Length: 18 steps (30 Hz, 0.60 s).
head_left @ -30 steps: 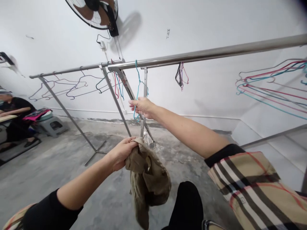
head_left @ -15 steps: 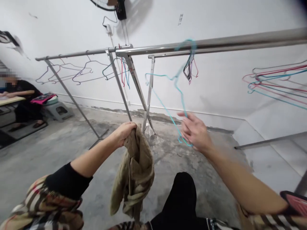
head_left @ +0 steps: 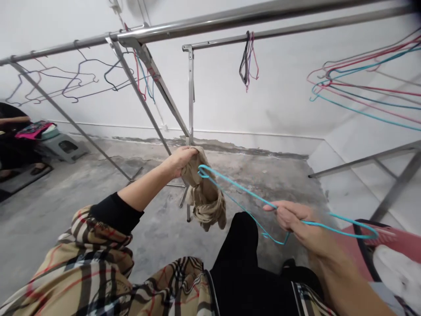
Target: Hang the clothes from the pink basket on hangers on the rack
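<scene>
A person's left hand (head_left: 180,161) grips a bunched khaki garment (head_left: 205,197) above a concrete floor (head_left: 98,197), its fingers (head_left: 192,151) closed firmly around the gathered cloth, which droops just below the fist. Out to the right, the right hand (head_left: 292,219) holds a turquoise wire hanger (head_left: 237,185), its fingers (head_left: 279,207) curled narrowly around the wire. The hanger's hooked end reaches across to the garment; from this view, it cannot be told whether the two touch. Overhead, stainless steel rails (head_left: 230,19) carry a small bunch of thin hangers (head_left: 246,63), while dark wire hangers (head_left: 75,83) show at the far left and red and blue wire hangers (head_left: 362,83) at the upper right. A pink container (head_left: 388,237) with white cloth (head_left: 397,267) sits at the near right. At the far left, a seated co-worker (head_left: 13,136) is beside a grey plastic stool (head_left: 62,147).
</scene>
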Available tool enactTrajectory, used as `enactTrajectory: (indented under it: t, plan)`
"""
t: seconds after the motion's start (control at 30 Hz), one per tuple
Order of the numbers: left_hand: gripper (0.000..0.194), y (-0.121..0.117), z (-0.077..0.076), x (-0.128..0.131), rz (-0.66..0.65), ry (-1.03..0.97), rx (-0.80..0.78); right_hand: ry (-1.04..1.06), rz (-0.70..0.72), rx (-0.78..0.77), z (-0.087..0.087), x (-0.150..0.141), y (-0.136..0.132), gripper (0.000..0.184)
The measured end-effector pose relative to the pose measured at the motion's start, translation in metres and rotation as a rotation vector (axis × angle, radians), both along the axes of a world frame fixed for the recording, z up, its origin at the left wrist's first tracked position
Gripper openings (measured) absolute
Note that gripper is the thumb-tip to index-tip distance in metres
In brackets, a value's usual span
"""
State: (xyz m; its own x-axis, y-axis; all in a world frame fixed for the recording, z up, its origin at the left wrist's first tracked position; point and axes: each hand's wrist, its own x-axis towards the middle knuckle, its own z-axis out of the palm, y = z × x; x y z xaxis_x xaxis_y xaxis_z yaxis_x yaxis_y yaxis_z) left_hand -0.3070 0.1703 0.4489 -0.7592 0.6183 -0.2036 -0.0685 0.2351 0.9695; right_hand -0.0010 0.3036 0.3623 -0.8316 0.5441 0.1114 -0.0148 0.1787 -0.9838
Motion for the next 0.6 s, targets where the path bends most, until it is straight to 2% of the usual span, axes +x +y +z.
enactTrajectory:
  t: [0.07, 0.1, 0.17, 0.27, 0.37, 0.47, 0.6]
  plan:
    - [0.007, 0.01, -0.004, 0.005, -0.031, -0.028, -0.014, -0.103, 0.094, 0.103, 0.007, 0.005, -0.002, 0.04]
    - [0.008, 0.015, -0.006, 0.007, -0.048, -0.035, -0.016, -0.144, 0.092, 0.162, 0.01, 0.004, -0.001, 0.039]
    - [0.008, 0.023, -0.009, 0.013, -0.079, -0.035, -0.018, -0.183, 0.019, 0.259, 0.013, 0.0, 0.003, 0.038]
    - [0.009, 0.031, -0.012, 0.021, -0.147, -0.051, -0.062, -0.184, -0.109, 0.317, 0.009, -0.006, 0.015, 0.04]
    - [0.011, 0.037, -0.014, 0.025, -0.191, -0.103, -0.114, -0.193, -0.157, 0.323, 0.003, -0.004, 0.024, 0.04]
    - [0.009, 0.043, -0.015, 0.025, -0.161, -0.14, -0.113, -0.227, -0.128, 0.307, 0.004, 0.005, 0.026, 0.038]
    - [0.007, 0.05, -0.018, 0.028, -0.147, -0.147, -0.102, -0.222, -0.051, 0.153, 0.011, 0.018, 0.025, 0.043]
